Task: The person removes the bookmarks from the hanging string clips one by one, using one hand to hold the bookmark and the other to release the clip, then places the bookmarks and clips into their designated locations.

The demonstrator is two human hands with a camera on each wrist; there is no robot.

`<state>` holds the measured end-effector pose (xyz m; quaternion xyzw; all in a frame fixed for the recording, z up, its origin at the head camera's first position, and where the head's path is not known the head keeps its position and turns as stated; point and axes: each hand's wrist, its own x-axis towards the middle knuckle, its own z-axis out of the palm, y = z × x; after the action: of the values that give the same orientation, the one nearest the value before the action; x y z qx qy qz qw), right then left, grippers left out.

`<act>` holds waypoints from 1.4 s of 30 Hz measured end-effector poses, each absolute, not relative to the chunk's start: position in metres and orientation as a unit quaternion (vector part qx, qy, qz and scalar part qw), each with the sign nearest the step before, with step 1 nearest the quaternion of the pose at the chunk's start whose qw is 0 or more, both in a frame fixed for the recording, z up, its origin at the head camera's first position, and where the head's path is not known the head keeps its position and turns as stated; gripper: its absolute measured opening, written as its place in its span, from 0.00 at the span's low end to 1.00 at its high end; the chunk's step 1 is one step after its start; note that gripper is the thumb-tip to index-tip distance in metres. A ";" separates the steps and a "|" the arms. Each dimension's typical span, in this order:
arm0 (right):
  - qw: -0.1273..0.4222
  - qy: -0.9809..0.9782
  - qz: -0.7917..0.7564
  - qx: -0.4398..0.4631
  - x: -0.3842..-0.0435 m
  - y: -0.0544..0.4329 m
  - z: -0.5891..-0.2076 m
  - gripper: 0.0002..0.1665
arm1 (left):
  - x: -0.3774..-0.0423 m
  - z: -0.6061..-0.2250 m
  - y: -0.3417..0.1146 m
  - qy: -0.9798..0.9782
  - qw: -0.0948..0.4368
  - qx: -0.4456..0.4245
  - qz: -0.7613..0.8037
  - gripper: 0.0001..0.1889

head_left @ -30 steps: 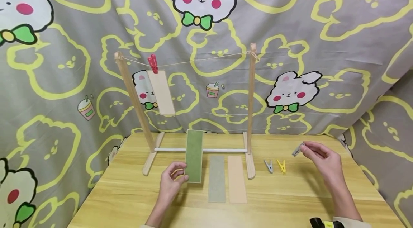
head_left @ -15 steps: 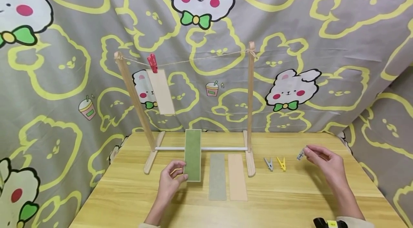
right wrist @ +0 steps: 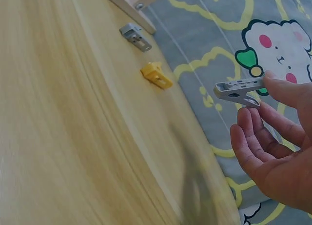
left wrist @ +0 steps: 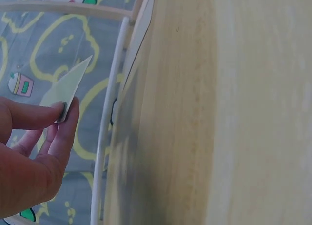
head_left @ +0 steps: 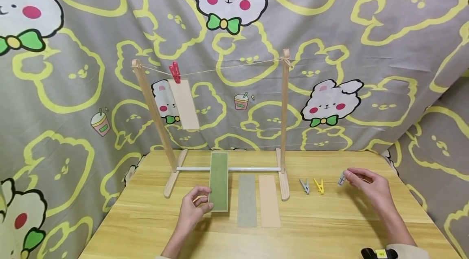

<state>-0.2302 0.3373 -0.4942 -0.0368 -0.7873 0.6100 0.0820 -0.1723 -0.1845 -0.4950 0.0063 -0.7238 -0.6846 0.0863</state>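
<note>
My left hand (head_left: pixel 194 207) pinches the left edge of a green rectangular card (head_left: pixel 219 181) with thumb and fingers, holding it upright above the table. The left wrist view shows this card (left wrist: pixel 68 88) nearly edge-on. At the right, my right hand (head_left: pixel 371 185) pinches a grey clothespin (right wrist: pixel 239 88) by its handle ends between thumb and fingertips, off the table. A grey-blue clothespin (head_left: pixel 305 186) and a yellow clothespin (head_left: pixel 319 186) lie on the table left of that hand. A grey card (head_left: pixel 247 201) and a peach card (head_left: pixel 269 201) lie flat right of the green one.
A wooden frame (head_left: pixel 284 112) stands at the back, with a string (head_left: pixel 234 66) between its posts and a white rod (head_left: pixel 253 169) low down. A red clothespin (head_left: pixel 174 72) holds a cream card (head_left: pixel 185 104) on the string. A patterned curtain (head_left: pixel 264 128) hangs behind.
The right hand has shifted slightly right and down with the grey clothespin, whose angle has turned. The green card has dipped a little in the left hand.
</note>
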 end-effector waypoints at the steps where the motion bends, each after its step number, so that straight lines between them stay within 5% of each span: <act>1: 0.081 -0.796 0.599 -0.037 -0.231 0.338 -0.495 0.27 | -0.172 -0.495 -0.184 -0.726 0.083 0.008 -0.683 0.24; 23: 0.011 -0.850 0.526 -0.024 -0.247 0.339 -0.500 0.39 | -0.169 -0.497 -0.183 -0.752 0.027 0.025 -0.658 0.23; 42: -0.028 -0.889 0.455 -0.042 -0.257 0.337 -0.503 0.38 | -0.165 -0.503 -0.182 -0.755 -0.020 0.036 -0.655 0.24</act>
<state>-0.2573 0.3369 -0.5026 -0.0422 -0.8889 0.4554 -0.0280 -0.1647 -0.1816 -0.5029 0.0360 -0.7548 -0.6547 -0.0198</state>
